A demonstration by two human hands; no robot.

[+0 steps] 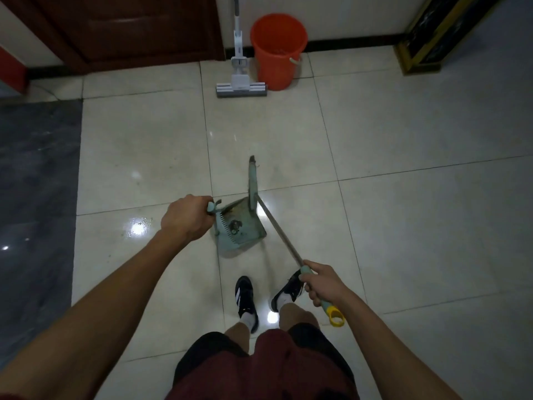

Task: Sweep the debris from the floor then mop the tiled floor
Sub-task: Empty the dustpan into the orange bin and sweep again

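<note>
on the glossy cream tiled floor [403, 125], just ahead of the person's feet, the left hand [184, 217] grips the handle of a pale green plastic dustpan [240, 229] holding dark debris [235, 225]. the right hand [320, 284] grips the metal-shafted green broom [253, 183], its head touching the dustpan's mouth. a white sponge mop [240, 82] and an orange plastic bucket [277, 50] stand against the far wall.

One broom [253, 183], one dustpan [240, 230], one mop [240, 79], one orange bucket [277, 50], two hands: left hand [184, 217], right hand [323, 284]; two shoes [245, 295].
</note>
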